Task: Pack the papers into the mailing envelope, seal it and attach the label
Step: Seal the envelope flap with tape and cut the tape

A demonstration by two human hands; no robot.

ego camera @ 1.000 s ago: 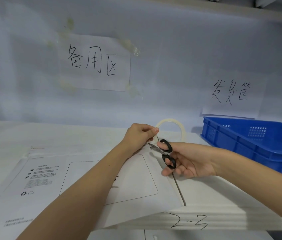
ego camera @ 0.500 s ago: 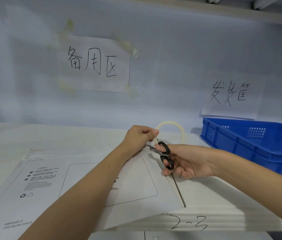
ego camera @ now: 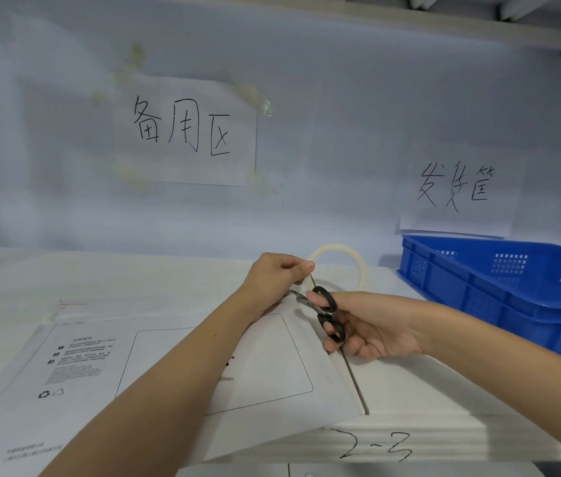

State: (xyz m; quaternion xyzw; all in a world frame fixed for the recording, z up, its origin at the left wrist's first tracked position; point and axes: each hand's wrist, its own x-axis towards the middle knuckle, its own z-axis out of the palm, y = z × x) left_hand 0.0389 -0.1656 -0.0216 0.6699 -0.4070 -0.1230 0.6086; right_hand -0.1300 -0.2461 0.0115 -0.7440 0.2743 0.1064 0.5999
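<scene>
The tabletop (ego camera: 134, 284) carries the mailing envelope (ego camera: 93, 366) at lower left of the frame, flat — sealing appears underway, no label seen attached. A blue crate (ego camera: 499, 290) sits at right. Left hand (ego camera: 272, 280) pinches tape drawn from the tape roll (ego camera: 339, 251); right hand (ego camera: 375, 328) grips the scissors (ego camera: 324, 313), blades at the tape.

On the bench there are one white mailing envelope (ego camera: 176, 383), one roll of tape (ego camera: 341, 261), one pair of black-handled scissors (ego camera: 324, 313) and one blue crate (ego camera: 506, 287), with two handwritten paper signs (ego camera: 186, 132) on the wall behind, and two hands (ego camera: 372, 327).
</scene>
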